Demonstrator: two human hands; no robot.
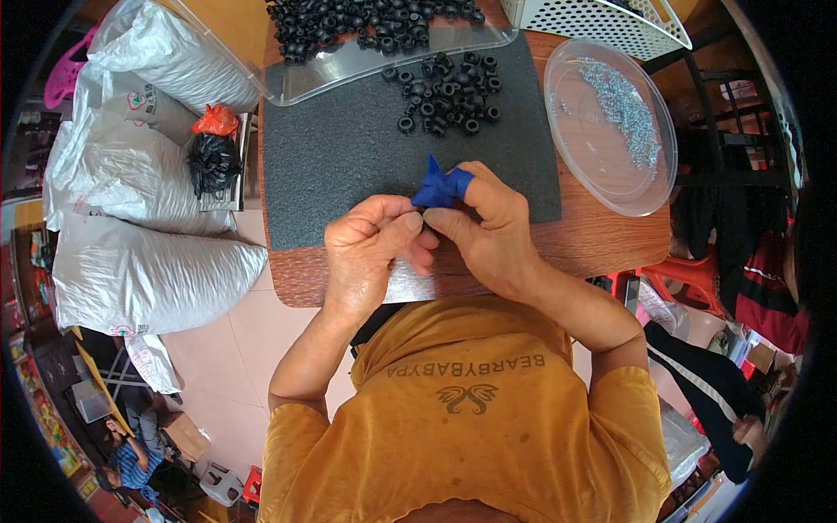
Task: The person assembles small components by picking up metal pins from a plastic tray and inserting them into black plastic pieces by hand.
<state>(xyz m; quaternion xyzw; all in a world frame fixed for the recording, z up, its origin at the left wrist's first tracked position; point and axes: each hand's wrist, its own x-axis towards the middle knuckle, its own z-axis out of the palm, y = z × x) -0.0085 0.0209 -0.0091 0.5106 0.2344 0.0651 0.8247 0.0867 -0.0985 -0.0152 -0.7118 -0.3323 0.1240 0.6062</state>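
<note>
My left hand [370,248] and my right hand [493,231] meet over the near edge of a dark grey mat [323,166]. Thumb and fingers are pinched together on both, tip to tip. Whatever sits between the fingertips is hidden or too small to make out. Blue cloth or tape [443,185] wraps my right index finger, with a pointed end sticking up. Beyond the hands, a loose heap of small black rounded parts [445,96] with openings lies on the mat. To the right, a clear round plastic lid or shallow dish [580,157] holds many tiny silvery-blue pieces [623,109].
A clear tray [349,74] full of black parts rests across the mat's far side. Behind the dish stands a white perforated basket [602,30]. Large white sacks [148,270] crowd the table's left, beside orange [216,120] and black [214,164] bags. A red stool [684,283] stands right.
</note>
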